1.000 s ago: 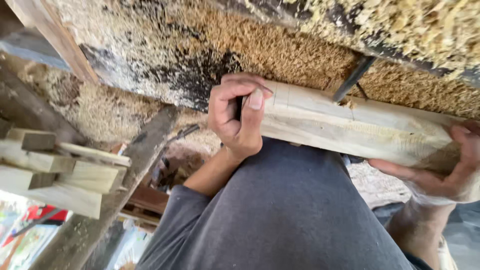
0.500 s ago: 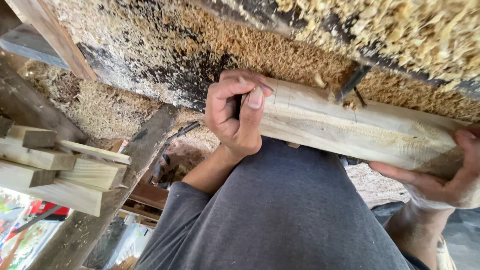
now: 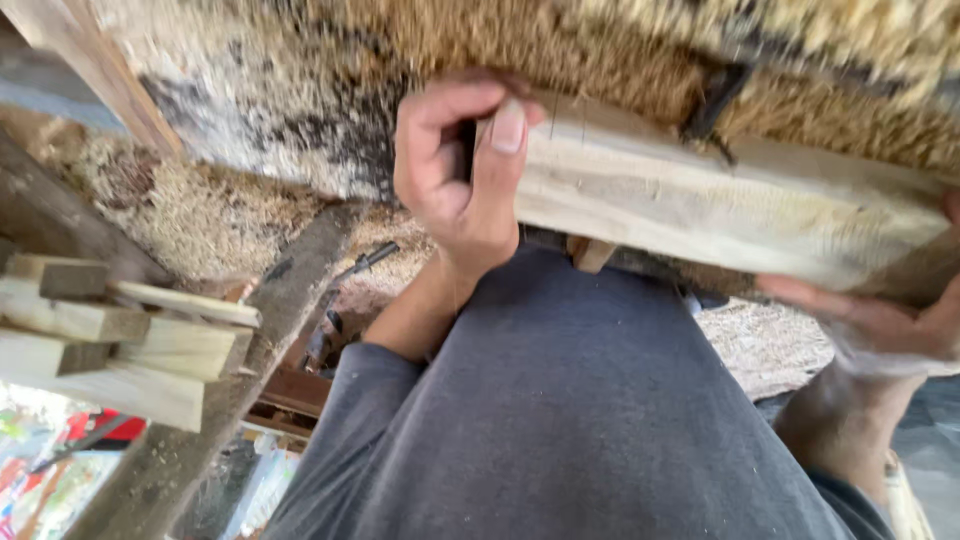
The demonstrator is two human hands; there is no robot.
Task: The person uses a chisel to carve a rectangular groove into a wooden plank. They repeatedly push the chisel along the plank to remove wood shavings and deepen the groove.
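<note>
Left hand (image 3: 455,170): curled into a loose fist at the near end of a pale wooden plank (image 3: 720,205), thumb laid flat against the plank's end face; a dark slim object sits inside the curl, its kind not discernible. The forearm runs down into a grey sleeve (image 3: 400,420).

Right hand (image 3: 880,315): at the right frame edge, fingers spread under the plank's far end and touching its lower edge, supporting it; only partly in view.

Wooden plank: long, light-coloured, rough-sawn, running from frame centre to the right edge, slightly tilted, with thin pencil lines across its top near the left hand. It lies on a surface (image 3: 300,120) heaped with sawdust (image 3: 620,40).

Dark metal piece (image 3: 712,95): stands just behind the plank, partly buried in sawdust.

Stacked wood offcuts (image 3: 120,340): short pale blocks, piled at the left, well apart from both hands.

Small dark tool (image 3: 368,260): lies below the left hand, near the sawdust edge; kind unclear.

Grey garment (image 3: 600,420): fills the lower centre.
</note>
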